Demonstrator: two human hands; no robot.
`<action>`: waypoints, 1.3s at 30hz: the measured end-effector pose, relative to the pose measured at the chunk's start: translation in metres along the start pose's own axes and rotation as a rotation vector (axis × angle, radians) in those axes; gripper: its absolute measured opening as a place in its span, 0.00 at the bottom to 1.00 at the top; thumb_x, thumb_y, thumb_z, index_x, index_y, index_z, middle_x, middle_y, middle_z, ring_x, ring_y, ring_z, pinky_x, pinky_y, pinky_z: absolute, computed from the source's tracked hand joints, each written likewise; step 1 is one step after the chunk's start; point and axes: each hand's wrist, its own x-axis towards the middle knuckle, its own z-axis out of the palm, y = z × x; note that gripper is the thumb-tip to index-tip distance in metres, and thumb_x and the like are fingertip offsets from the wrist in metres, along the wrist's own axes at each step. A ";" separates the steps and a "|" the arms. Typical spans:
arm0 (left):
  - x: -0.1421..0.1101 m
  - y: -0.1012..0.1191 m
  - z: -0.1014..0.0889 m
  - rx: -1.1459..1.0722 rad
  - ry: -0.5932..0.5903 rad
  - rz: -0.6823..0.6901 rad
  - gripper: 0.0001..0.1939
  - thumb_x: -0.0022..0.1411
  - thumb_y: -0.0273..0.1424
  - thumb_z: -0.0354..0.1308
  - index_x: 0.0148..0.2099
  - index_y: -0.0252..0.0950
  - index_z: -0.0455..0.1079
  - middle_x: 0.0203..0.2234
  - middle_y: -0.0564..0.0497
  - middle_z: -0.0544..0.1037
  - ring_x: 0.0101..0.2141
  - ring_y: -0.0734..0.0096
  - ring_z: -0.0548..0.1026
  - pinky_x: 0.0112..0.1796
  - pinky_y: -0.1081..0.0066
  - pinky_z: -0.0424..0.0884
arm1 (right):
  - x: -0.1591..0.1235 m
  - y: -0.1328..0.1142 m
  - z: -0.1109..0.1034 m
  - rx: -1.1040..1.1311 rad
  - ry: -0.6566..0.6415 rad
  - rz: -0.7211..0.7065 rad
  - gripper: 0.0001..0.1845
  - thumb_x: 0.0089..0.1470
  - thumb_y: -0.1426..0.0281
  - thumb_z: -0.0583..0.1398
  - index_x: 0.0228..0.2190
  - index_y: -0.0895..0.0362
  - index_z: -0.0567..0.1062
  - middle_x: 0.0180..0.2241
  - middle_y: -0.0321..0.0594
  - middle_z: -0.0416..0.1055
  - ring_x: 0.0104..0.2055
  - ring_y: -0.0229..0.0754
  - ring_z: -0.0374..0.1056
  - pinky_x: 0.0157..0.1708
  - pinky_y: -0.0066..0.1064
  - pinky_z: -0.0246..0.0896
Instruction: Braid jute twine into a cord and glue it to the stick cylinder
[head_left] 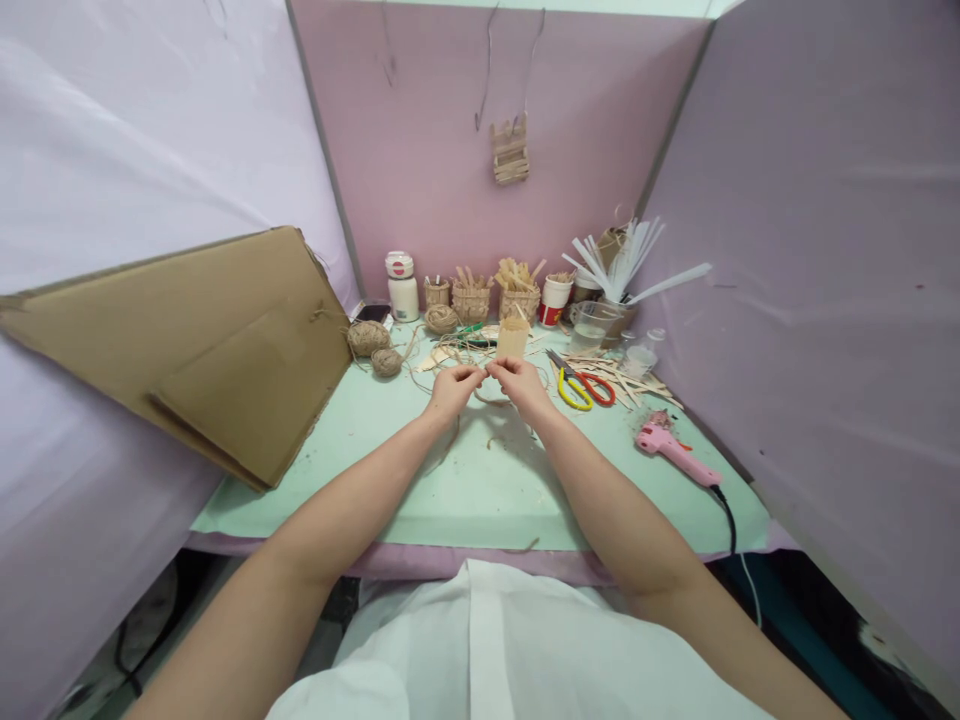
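Note:
My left hand (456,388) and my right hand (519,385) meet above the middle of the table, fingertips pinched close together. Between them they grip a thin brown jute twine (491,402), its slack hanging below and looping toward the tabletop. What exactly lies between the fingertips is too small to make out. Just beyond the hands stands a small pale wooden-stick piece (513,338). Scissors (577,385) with yellow and red handles lie to the right of my right hand. Balls of twine (369,338) rest to the left, beyond my left hand.
A pink glue gun (679,452) lies at right, its cord running off the table edge. Loose wooden strips (622,375) cover the back right. Stick-filled baskets (472,302), a white bottle (403,288) and white glue sticks (626,260) line the back. Cardboard (225,350) leans at left.

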 end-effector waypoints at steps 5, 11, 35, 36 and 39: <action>0.002 -0.005 0.000 -0.010 0.060 0.047 0.08 0.49 0.33 0.58 0.23 0.34 0.71 0.20 0.52 0.72 0.26 0.71 0.67 0.29 0.72 0.62 | -0.001 0.002 0.004 -0.094 0.075 -0.129 0.09 0.43 0.63 0.59 0.24 0.57 0.73 0.25 0.36 0.72 0.29 0.38 0.64 0.32 0.30 0.58; 0.001 -0.008 0.002 0.050 0.152 0.115 0.07 0.50 0.30 0.56 0.25 0.34 0.72 0.23 0.52 0.75 0.29 0.70 0.70 0.33 0.71 0.64 | -0.007 0.002 0.007 -0.191 0.139 -0.225 0.09 0.44 0.65 0.57 0.27 0.57 0.74 0.26 0.37 0.72 0.28 0.38 0.64 0.33 0.30 0.58; 0.001 -0.011 0.002 0.035 0.119 0.225 0.10 0.54 0.35 0.55 0.26 0.34 0.70 0.23 0.52 0.71 0.28 0.73 0.66 0.32 0.73 0.62 | 0.002 0.012 0.001 -0.308 0.068 -0.397 0.06 0.49 0.68 0.55 0.30 0.56 0.71 0.31 0.39 0.69 0.34 0.40 0.64 0.37 0.32 0.59; 0.002 -0.012 0.002 0.029 0.112 0.228 0.10 0.54 0.34 0.55 0.27 0.34 0.70 0.23 0.52 0.71 0.28 0.73 0.66 0.33 0.73 0.62 | 0.001 0.012 0.000 -0.348 0.058 -0.448 0.07 0.50 0.69 0.55 0.30 0.56 0.72 0.33 0.41 0.69 0.35 0.40 0.64 0.37 0.32 0.59; 0.005 -0.015 0.001 0.012 0.092 0.220 0.09 0.54 0.34 0.55 0.27 0.34 0.70 0.24 0.52 0.72 0.29 0.72 0.67 0.33 0.73 0.62 | 0.001 0.009 -0.003 -0.430 0.026 -0.547 0.08 0.52 0.71 0.54 0.31 0.55 0.73 0.34 0.42 0.69 0.37 0.42 0.64 0.38 0.33 0.59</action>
